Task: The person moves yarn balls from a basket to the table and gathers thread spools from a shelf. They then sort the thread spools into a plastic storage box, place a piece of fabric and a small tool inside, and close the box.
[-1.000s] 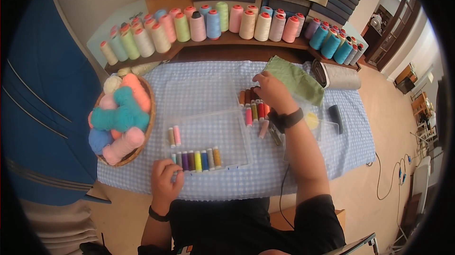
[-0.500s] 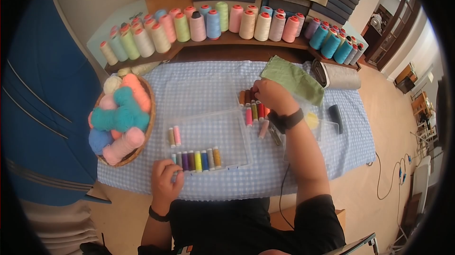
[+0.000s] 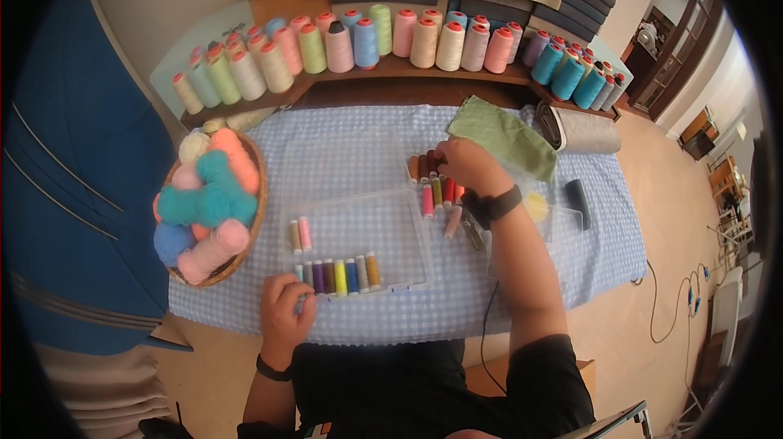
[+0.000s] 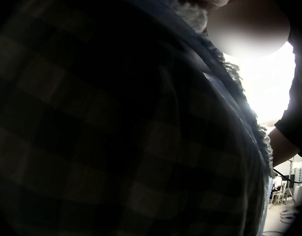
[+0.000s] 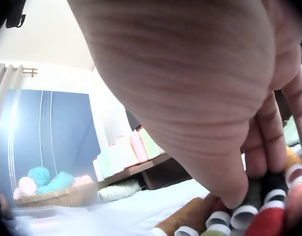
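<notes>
My right hand (image 3: 471,166) reaches down into a cluster of small thread spools at the right of the clear plastic case (image 3: 351,170). In the right wrist view its thumb and fingertips pinch a dark spool (image 5: 252,195) standing among orange-brown (image 5: 183,216) and red (image 5: 269,223) ones. Beside the case's front left corner, my left hand (image 3: 285,312) rests with loosely curled fingers. A row of spools (image 3: 340,277) in purple, brown, yellow, blue and other colours lies along the case's front side. Behind them are a tan spool (image 3: 295,237) and a pink one (image 3: 305,232).
A basket (image 3: 259,210) of yarn stands at the left on the checked tablecloth (image 3: 359,321). Green cloth (image 3: 506,133), a grey fabric roll (image 3: 583,130) and a black cylinder (image 3: 577,204) lie right. Large thread cones (image 3: 367,43) line the shelf behind.
My right hand has lowered slightly onto the dark spools, its fingers closing together. My left hand stays in place by the case corner.
</notes>
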The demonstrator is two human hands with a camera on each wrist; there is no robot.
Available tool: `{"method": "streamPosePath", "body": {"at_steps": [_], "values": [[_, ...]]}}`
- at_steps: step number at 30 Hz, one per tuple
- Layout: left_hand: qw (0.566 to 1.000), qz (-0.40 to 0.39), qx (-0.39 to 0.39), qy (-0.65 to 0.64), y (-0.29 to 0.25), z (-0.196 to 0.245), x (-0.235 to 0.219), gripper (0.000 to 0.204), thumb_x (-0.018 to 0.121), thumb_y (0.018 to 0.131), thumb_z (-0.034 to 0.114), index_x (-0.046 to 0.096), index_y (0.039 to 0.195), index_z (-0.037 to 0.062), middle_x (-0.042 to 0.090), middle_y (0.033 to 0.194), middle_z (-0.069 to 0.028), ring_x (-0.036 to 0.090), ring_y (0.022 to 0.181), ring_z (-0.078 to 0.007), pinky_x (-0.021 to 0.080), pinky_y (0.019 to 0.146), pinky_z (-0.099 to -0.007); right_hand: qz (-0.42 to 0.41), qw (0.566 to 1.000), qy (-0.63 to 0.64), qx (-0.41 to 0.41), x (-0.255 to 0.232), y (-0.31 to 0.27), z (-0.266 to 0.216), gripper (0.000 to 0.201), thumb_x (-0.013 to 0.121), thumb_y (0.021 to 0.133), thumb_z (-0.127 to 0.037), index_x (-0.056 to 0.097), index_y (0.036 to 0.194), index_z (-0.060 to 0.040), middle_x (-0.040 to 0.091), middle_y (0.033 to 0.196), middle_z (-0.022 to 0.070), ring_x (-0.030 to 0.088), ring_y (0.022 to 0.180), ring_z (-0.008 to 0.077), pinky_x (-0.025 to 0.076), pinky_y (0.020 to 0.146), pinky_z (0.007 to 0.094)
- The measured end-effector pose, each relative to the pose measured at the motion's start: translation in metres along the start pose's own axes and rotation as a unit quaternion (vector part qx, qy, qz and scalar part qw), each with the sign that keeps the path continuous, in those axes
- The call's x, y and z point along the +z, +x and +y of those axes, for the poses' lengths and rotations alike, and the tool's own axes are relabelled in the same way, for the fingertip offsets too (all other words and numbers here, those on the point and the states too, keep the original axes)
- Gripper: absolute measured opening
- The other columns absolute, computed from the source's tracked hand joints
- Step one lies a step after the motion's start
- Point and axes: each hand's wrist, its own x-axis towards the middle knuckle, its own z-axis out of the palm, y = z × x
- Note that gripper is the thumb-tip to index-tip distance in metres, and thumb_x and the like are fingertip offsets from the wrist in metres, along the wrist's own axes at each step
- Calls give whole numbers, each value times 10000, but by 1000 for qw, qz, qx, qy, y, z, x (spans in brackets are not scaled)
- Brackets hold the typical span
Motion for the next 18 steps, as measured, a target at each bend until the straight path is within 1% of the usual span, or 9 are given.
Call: {"method": "streamPosePath", "body": {"at_steps": [2,5,8,11,13,14,18], "values": [[1000,0,0,-1,-1,-1,1,83,702,869,69,695,934,18,619,1040,-131,604,974,-329,507,872,-435,-2,1000,-7,-2,-3,-2,-1,196,724,876,-119,787,1046,-44,766,988,189,728,1005,393,587,880,483],[1000,1,-1,1,-1,-1,0,81,706,867,68,699,933,21,619,1041,-129,604,975,-329,507,873,-435,1,999,-48,17,-8,-3,-6,191,729,892,-145,769,1043,-35,757,1009,181,729,980,390,585,874,482],[1000,3,1,1,-1,-2,0,80,713,862,62,703,932,25,620,1043,-127,605,975,-331,506,874,-435,133,991,-6,-25,-21,-9,-24,194,733,905,-175,747,1040,-37,743,1035,165,730,944,385,581,863,486],[1000,3,0,1,-2,-3,0,96,732,847,60,711,938,35,629,1049,-122,609,976,-337,506,873,-437,100,992,57,-58,-42,-22,-65,197,729,924,-187,733,1056,-41,729,1056,155,726,937,383,577,854,491],[1000,2,-2,-1,-2,-5,0,130,759,826,65,726,951,52,645,1056,-115,614,980,-345,507,871,-440,69,985,89,-127,-53,-38,-93,183,724,932,-181,734,1052,-42,729,1053,156,723,943,382,576,848,490],[1000,2,-1,0,-2,-5,0,130,759,825,64,726,950,52,645,1053,-113,613,976,-345,506,867,-440,53,980,105,-161,-51,-45,-104,176,722,936,-178,735,1049,-43,729,1052,156,721,946,381,576,846,489],[1000,5,0,-1,-1,-3,0,131,760,821,60,724,947,51,644,1041,-110,608,962,-342,505,849,-436,-69,945,144,-286,-20,-59,-132,177,721,934,-170,734,1046,-33,724,1031,151,721,936,385,580,829,483]]}}
